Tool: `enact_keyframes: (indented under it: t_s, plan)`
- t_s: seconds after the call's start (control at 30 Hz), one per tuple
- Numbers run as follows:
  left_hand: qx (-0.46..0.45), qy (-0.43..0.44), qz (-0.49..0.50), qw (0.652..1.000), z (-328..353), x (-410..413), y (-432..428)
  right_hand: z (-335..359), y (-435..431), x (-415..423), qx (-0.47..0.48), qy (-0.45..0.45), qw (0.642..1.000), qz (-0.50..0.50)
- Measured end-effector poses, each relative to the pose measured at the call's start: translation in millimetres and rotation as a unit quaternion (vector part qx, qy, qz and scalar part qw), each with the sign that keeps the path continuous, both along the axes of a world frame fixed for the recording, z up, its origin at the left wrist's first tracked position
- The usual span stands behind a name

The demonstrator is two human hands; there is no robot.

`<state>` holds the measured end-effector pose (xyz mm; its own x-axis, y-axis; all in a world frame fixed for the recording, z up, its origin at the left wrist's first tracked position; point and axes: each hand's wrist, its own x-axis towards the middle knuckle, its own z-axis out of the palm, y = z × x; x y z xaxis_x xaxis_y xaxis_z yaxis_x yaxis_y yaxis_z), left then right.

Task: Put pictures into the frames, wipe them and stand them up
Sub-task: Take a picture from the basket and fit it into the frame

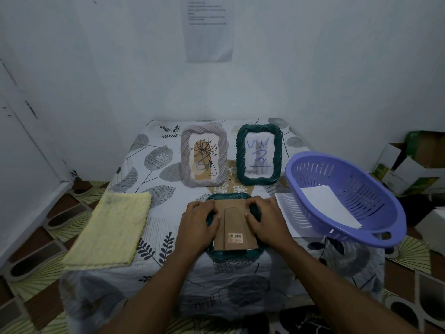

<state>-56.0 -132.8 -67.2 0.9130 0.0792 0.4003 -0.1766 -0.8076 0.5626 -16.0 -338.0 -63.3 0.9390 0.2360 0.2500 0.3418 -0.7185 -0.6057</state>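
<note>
One frame (237, 227) lies face-down, front hidden.

Illumination is dim, diffuse and blue-tinted. The white plastered wall (313, 68) is brightest at centre frame and darkens toward the upper corners. Text on the printed paper sheet (208, 32), top centre, is too soft to read. The dark-green twisted-rim picture frame (231, 255), lower centre, renders nearly black. Wide-angle distortion stretches the patterned floor tiles (48, 225) at the lower corners.
</note>
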Motion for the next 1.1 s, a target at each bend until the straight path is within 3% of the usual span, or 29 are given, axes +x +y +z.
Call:
enact_keyframes:
  t_s: [0.3,0.43,0.57,0.67,0.87,1.1]
  plan:
    - [0.018,0.021,-0.019,0.999,11,1,2,15,-2,-3,0.024,-0.01,0.999,0.025]
    - [0.065,0.067,-0.024,0.995,13,-6,0,18,-3,-17,-0.046,-0.036,0.998,-0.009]
    - [-0.012,0.039,0.049,0.998,10,-21,-5,18,-8,-30,-0.044,0.0,0.997,-0.059]
    - [-0.053,0.042,0.047,0.997,15,-23,-4,21,-7,-31,-0.013,0.022,0.997,-0.066]
    - [-0.012,0.119,0.014,0.993,25,-14,8,32,2,-21,0.025,0.044,0.997,-0.055]
    - [0.032,0.028,-0.008,0.999,8,-55,12,19,-14,-56,-0.018,-0.023,0.998,-0.048]
